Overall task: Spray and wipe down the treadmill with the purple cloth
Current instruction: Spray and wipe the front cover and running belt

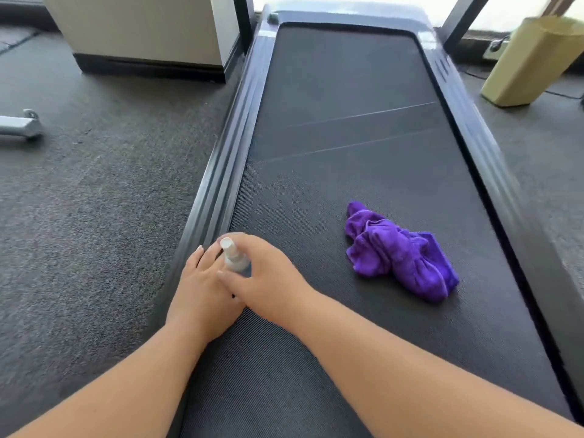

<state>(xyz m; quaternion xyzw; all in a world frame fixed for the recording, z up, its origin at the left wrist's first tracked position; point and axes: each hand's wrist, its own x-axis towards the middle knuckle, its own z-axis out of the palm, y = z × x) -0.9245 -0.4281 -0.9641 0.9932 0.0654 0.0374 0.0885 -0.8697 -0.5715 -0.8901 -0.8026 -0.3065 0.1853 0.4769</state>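
Observation:
The treadmill's dark belt (347, 137) runs away from me, framed by glossy side rails (227, 159). A crumpled purple cloth (401, 251) lies on the belt, right of centre. By the left rail, my right hand (268, 273) grips a small clear spray bottle (234, 257) with a white nozzle, holding it upright. My left hand (199, 292) rests beside it with straight fingers, touching the bottle's left side; the right hand partly covers it.
Grey carpet (94, 200) lies on both sides of the treadmill. A beige cabinet (142, 30) stands at the back left, a yellowish block (534, 58) at the back right, and a metal bar end (22, 124) at the left edge.

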